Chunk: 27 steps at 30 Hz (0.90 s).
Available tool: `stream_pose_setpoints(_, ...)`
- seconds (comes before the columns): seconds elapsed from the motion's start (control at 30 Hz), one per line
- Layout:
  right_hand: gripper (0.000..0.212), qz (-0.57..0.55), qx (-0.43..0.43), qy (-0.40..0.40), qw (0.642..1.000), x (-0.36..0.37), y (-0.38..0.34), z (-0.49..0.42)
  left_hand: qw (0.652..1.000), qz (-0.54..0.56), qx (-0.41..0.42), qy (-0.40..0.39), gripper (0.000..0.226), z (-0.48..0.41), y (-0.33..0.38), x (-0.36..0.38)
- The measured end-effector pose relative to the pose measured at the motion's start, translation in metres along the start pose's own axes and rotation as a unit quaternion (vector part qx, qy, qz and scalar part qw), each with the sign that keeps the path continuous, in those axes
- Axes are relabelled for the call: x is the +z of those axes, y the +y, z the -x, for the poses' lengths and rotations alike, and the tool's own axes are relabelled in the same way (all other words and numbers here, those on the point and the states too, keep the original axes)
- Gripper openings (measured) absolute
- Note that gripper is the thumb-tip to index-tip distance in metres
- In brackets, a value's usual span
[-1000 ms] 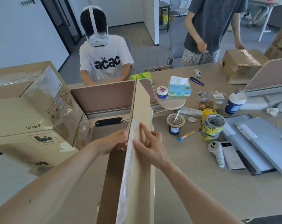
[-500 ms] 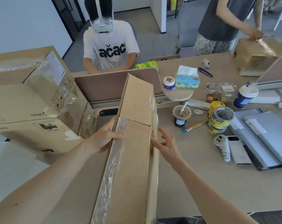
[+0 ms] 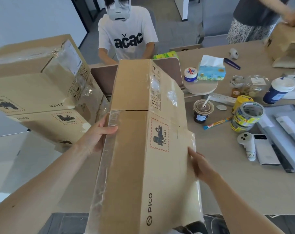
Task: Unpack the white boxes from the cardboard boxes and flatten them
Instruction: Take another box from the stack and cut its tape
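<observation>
Cardboard box, nearly flat, tilts over the bench: probably light, stiff, slick where taped. Left hand grips its left edge; right hand, fingers straight, presses the right edge. Bare cardboard likely grips best.

— What is the flat brown cardboard box in the near middle showing?
— It is carrying black PICO lettering and a black symbol inside a red dashed frame.
— And what is lying to the right?
— The blue rectangular tissue box is showing yellow flowers. The stacked yellow tape rolls are showing dark print, and the tall dark blue paper cup is wearing a white lid.
</observation>
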State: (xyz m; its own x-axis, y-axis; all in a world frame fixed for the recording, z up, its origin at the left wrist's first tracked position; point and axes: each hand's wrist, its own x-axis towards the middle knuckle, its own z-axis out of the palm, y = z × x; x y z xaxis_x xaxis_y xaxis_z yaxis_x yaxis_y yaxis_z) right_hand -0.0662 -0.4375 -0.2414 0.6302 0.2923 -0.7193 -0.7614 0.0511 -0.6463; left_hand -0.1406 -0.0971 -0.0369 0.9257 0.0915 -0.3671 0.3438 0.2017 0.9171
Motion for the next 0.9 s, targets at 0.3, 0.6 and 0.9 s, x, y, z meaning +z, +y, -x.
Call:
stream_pose_setpoints(0.3,0.054,0.235,-0.089,0.216,0.944,-0.047,-0.027,0.011,0.993,-0.009,-0.099,0.057,0.065,-0.006,-0.08,-0.01)
stream_pose_setpoints(0.6,0.039,0.379,-0.092,0.293,0.873,-0.068,-0.024,0.014,0.976,-0.05,-0.163,0.132,0.042,-0.034,-0.166,0.006)
stream_pose_setpoints(0.9,0.025,0.396,-0.054,0.261,0.879,-0.054,-0.005,-0.005,0.929,-0.219,-0.228,0.193,0.051,-0.049,-0.217,-0.008)
